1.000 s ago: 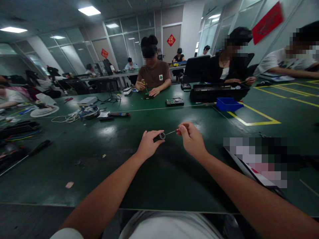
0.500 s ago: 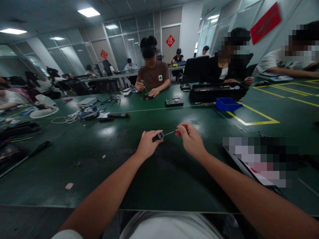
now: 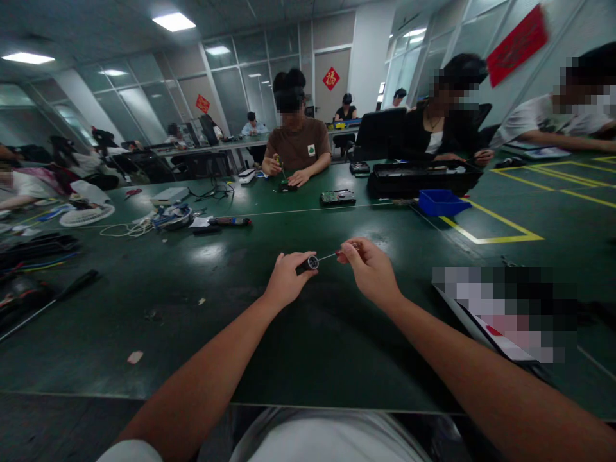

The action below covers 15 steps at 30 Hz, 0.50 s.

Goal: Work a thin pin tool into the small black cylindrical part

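Note:
My left hand (image 3: 285,280) is closed around a small black cylindrical part (image 3: 312,263), whose round end with a grey rim faces right. My right hand (image 3: 370,269) grips the reddish handle of a screwdriver (image 3: 328,256); most of the handle is hidden by my fingers. The thin metal shaft points left, its tip at or very near the round end of the part. I cannot tell whether the tip is inside it. Both hands are held above the green table (image 3: 308,359).
A blue tray (image 3: 441,203) stands at the back right beside a long black housing (image 3: 418,179). A circuit board (image 3: 337,197) and another pen-like tool (image 3: 231,221) lie farther back. A long screwdriver (image 3: 58,298) is at left, a tablet-like object (image 3: 486,321) at right. Co-workers (image 3: 298,144) sit opposite.
The round end of the black part is turned slightly more toward me. Both hands keep nearly the same place, and the whole view has shifted a little.

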### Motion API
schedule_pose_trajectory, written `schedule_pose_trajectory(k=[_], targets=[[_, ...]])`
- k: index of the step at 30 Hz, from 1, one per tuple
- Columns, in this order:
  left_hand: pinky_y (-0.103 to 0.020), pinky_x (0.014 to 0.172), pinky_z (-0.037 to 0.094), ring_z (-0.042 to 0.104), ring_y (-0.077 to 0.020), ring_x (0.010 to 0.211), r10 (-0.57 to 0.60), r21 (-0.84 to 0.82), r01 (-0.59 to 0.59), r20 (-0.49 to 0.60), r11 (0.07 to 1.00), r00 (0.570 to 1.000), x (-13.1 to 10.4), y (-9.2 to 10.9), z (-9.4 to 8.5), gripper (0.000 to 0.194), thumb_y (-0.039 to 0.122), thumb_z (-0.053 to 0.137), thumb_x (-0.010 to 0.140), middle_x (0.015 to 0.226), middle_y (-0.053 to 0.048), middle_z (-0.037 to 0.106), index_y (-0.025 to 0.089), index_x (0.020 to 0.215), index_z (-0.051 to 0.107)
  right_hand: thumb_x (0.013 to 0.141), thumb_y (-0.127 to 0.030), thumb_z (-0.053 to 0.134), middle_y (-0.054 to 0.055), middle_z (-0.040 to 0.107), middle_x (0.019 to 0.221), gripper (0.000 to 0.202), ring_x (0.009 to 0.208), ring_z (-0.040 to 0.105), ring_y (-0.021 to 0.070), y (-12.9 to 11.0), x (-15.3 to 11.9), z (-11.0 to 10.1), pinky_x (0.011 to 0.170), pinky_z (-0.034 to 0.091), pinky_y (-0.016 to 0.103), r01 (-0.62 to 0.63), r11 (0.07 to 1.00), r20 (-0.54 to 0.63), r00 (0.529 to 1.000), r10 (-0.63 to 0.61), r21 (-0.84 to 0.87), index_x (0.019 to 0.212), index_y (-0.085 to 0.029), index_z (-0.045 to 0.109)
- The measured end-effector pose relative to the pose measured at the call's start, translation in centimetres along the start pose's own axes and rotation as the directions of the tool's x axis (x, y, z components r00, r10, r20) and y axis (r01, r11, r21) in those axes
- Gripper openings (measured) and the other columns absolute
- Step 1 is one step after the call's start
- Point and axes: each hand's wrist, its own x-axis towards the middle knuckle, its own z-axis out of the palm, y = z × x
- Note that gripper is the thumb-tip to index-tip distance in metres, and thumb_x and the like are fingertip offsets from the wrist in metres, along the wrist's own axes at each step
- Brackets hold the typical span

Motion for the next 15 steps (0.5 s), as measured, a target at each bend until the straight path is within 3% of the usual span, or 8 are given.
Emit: schedule_pose_trajectory(k=[3, 7, 10, 13, 15], targets=[[-0.058, 0.118, 0.022, 0.057, -0.0255, 0.124, -0.012, 0.006, 0.012, 0.005, 1.0, 1.0, 0.04, -0.07, 0.01, 0.041, 0.028, 0.069, 0.087, 0.131, -0.006, 0.067, 0.029, 0.128, 0.064, 0.091, -0.048, 0.057, 0.002, 0.068, 0.069, 0.028, 0.064, 0.064, 0.0185, -0.18, -0.04, -0.26, 0.062, 0.047, 0.032, 0.002, 0.996, 0.027, 1.0, 0.001, -0.09, 0.087, -0.022, 0.065], [-0.057, 0.118, 0.023, 0.058, -0.0253, 0.124, -0.006, 0.006, 0.006, -0.002, 1.0, 1.0, 0.03, -0.12, -0.05, 0.041, 0.027, 0.069, 0.087, 0.13, -0.006, 0.067, 0.029, 0.128, 0.064, 0.093, -0.041, 0.053, 0.002, 0.069, 0.08, 0.021, 0.073, 0.065, 0.0191, 0.08, -0.22, -0.27, 0.067, 0.049, 0.033, 0.031, 0.999, 0.054, 0.998, -0.03, -0.021, 0.096, -0.023, 0.063], [-0.058, 0.118, 0.023, 0.058, -0.0252, 0.123, -0.003, 0.002, 0.003, 0.006, 1.0, 1.0, -0.02, -0.08, -0.01, 0.041, 0.026, 0.069, 0.086, 0.13, -0.005, 0.067, 0.03, 0.127, 0.065, 0.095, -0.045, 0.05, -0.001, 0.062, 0.068, 0.025, 0.064, 0.06, 0.0175, 0.26, -0.35, -0.17, 0.063, 0.046, 0.032, 0.025, 0.998, 0.072, 0.997, -0.021, -0.063, 0.091, -0.024, 0.063], [-0.058, 0.118, 0.023, 0.058, -0.0252, 0.124, -0.001, -0.007, 0.001, 0.016, 1.0, 1.0, -0.04, 0.03, 0.1, 0.041, 0.025, 0.069, 0.087, 0.13, -0.005, 0.067, 0.029, 0.127, 0.064, 0.096, -0.045, 0.047, -0.001, 0.06, 0.068, 0.027, 0.061, 0.057, 0.0165, 0.48, -0.28, 0.03, 0.06, 0.044, 0.032, 0.001, 0.996, 0.017, 1.0, 0.001, -0.085, 0.092, -0.024, 0.064], [-0.057, 0.118, 0.023, 0.058, -0.0254, 0.124, -0.003, -0.01, 0.003, 0.009, 1.0, 1.0, -0.03, 0.12, 0.12, 0.041, 0.026, 0.069, 0.087, 0.13, -0.005, 0.067, 0.029, 0.127, 0.064, 0.094, -0.042, 0.051, 0.0, 0.064, 0.077, 0.022, 0.068, 0.06, 0.0173, 0.78, -0.1, 0.25, 0.065, 0.047, 0.033, -0.036, 0.999, -0.035, 0.999, 0.037, 0.027, 0.099, -0.024, 0.062]])
